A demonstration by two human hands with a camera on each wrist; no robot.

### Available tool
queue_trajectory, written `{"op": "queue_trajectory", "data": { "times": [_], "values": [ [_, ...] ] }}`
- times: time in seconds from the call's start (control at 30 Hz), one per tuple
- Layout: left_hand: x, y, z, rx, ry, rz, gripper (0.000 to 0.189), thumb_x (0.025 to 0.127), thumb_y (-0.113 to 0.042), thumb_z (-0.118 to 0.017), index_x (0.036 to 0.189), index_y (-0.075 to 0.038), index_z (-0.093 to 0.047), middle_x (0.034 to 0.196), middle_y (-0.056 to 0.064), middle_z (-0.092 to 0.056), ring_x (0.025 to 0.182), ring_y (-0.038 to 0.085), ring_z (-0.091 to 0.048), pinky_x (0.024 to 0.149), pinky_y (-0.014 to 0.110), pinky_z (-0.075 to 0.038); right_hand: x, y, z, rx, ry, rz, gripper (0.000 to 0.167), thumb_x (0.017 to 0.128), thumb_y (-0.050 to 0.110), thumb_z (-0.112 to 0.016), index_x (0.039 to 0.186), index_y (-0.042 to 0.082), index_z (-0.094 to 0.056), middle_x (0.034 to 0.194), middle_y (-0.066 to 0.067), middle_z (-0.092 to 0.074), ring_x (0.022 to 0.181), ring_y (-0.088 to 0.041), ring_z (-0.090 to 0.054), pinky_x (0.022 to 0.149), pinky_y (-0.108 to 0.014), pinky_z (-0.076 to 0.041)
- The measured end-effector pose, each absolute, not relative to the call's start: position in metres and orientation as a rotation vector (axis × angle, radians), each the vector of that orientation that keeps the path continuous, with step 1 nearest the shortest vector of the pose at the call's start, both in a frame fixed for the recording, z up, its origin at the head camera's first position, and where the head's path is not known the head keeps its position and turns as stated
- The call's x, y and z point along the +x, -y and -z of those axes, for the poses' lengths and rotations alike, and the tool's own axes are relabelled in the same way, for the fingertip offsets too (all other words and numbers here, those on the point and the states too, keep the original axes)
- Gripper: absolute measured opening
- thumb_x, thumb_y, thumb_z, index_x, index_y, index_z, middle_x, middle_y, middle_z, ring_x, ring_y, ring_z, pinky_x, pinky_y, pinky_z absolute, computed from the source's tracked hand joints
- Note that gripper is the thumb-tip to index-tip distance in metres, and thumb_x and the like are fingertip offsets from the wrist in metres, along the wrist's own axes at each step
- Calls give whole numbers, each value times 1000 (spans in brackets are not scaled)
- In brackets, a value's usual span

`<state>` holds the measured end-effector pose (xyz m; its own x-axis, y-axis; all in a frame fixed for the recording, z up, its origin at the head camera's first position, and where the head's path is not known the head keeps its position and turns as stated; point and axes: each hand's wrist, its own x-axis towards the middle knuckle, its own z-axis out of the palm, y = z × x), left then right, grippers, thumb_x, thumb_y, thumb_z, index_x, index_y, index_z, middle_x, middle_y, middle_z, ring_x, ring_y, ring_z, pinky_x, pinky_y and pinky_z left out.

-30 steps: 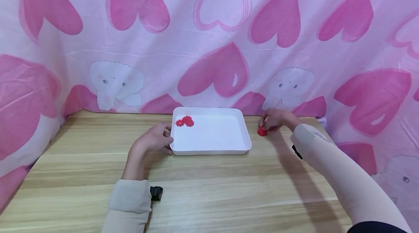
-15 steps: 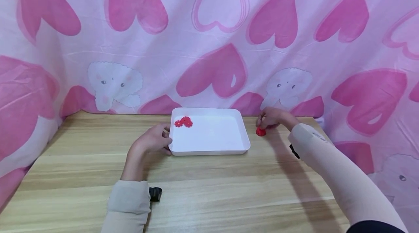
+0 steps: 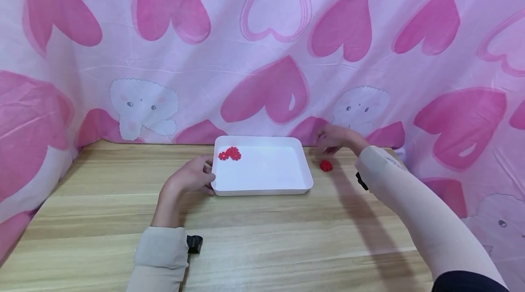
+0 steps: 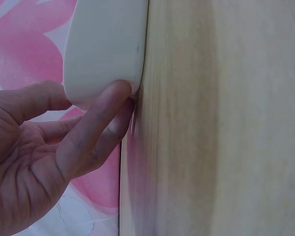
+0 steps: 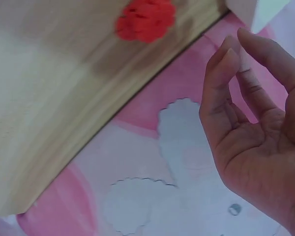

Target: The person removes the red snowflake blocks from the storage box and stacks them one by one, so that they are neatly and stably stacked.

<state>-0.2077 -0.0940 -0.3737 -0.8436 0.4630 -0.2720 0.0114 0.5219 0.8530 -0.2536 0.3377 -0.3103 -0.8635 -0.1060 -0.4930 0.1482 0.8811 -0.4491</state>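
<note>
The white shallow tray (image 3: 266, 169) lies near the back edge of the table. My left hand (image 3: 192, 176) holds its left end; in the left wrist view, thumb and fingers sit on either side of the tray wall (image 4: 105, 49). Several red notched discs (image 3: 235, 156) lie flat in the tray's back left corner. Right of the tray, a small red clump of notched discs (image 3: 326, 166) rests on the wood. My right hand (image 3: 334, 138) is just behind it, apart from it. Its fingers (image 5: 219, 73) are loosely curled, with nothing visible between the fingertips.
The wooden table (image 3: 262, 242) ends at the back against a pink curtain (image 3: 184, 64) with hearts and cartoon animals. A small black clip-like thing (image 3: 194, 244) shows at the left cuff.
My right hand has let go of the red clump and moved up and back from it, while the clump stays on the table. The left hand and the tray keep their places.
</note>
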Motion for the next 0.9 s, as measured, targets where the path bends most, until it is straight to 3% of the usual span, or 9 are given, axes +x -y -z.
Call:
{"op": "queue_trajectory", "data": {
  "times": [0.33,0.53,0.7,0.9],
  "values": [
    [-208,93,373,376,-2302,-1272,49,102,0,-59,148,10,-47,115,25,-62,87,27,-74,78,39,-70,-265,-303,290,-25,-2521,743,21,99,9,-69,116,-2,-66,88,-6,-62,76,-20,-59,78,-32,-64],
    [-209,92,373,369,-2319,-1261,49,102,-1,-60,148,9,-47,115,25,-62,86,26,-74,79,38,-69,-273,-278,287,47,-2543,709,27,101,17,-71,124,3,-68,107,-11,-67,79,-21,-67,89,-37,-67],
    [-208,91,372,356,-2330,-1250,50,102,-1,-61,149,8,-47,115,24,-62,87,25,-73,79,38,-69,-280,-256,292,65,-2531,755,30,102,18,-73,128,5,-68,119,-16,-67,80,-23,-72,87,-37,-68],
    [-207,92,372,360,-2332,-1247,51,101,-1,-62,149,9,-47,115,24,-63,85,25,-73,78,37,-69,-284,-230,298,-1,-2495,825,37,100,12,-73,135,-1,-67,121,-14,-74,102,-36,-77,82,-36,-69]
  ]
}}
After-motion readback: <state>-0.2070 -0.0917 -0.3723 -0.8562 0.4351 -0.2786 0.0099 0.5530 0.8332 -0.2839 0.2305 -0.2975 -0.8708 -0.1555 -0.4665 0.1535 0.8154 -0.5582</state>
